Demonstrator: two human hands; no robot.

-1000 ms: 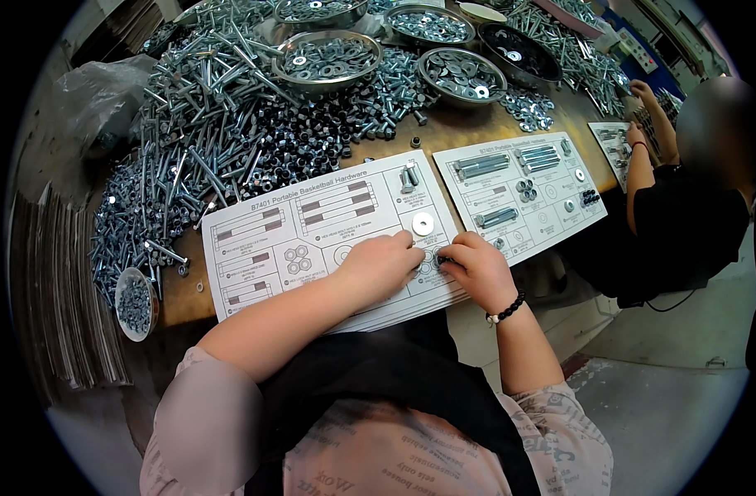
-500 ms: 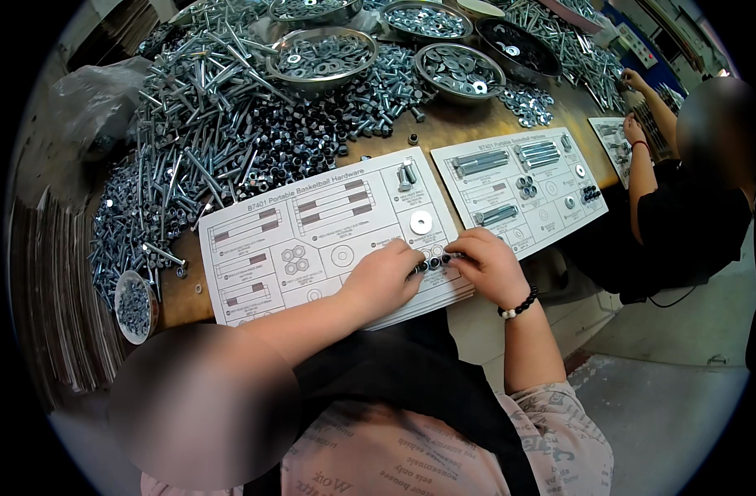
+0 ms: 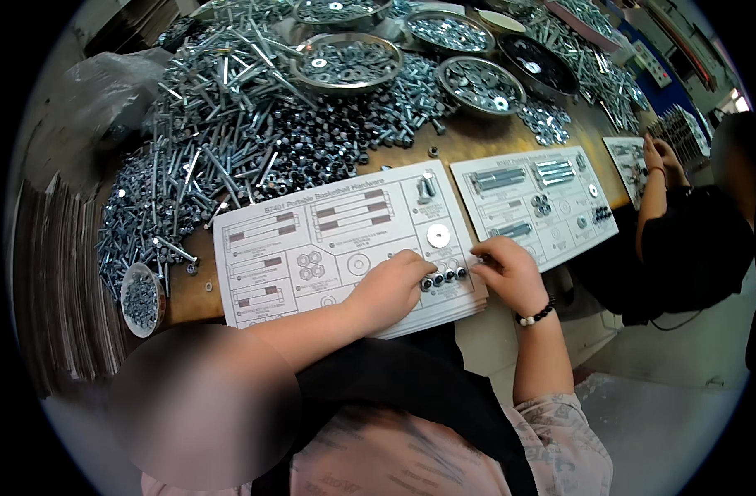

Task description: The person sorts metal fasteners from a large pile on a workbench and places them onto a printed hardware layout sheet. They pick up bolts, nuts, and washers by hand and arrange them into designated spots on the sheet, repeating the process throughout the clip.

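A white printed parts card (image 3: 266,285) lies on top of a short stack of cards in front of me. Several dark lock nuts (image 3: 449,276) stand in a row near its right edge. My left hand (image 3: 390,283) rests on the card at the left end of that row, its fingers pressed together; whatever they hold is hidden. Just right of the row, my right hand (image 3: 510,273) has its thumb and fingers curled together, and I cannot make out what is between them. Above the nuts are a large flat washer (image 3: 438,236) and short bolts (image 3: 427,190).
A second card (image 3: 552,236) carries long bolts, nuts and washers. Behind lie heaped bolts (image 3: 221,124), dark nuts (image 3: 328,136) and metal bowls of washers (image 3: 349,80). A small tub (image 3: 142,302) stands at the left. At the right, another person's hand (image 3: 655,157) works over a card.
My right hand has moved right, off the row of nuts, which now shows more fully. My left hand remains beside the row. The whole view has shifted slightly.
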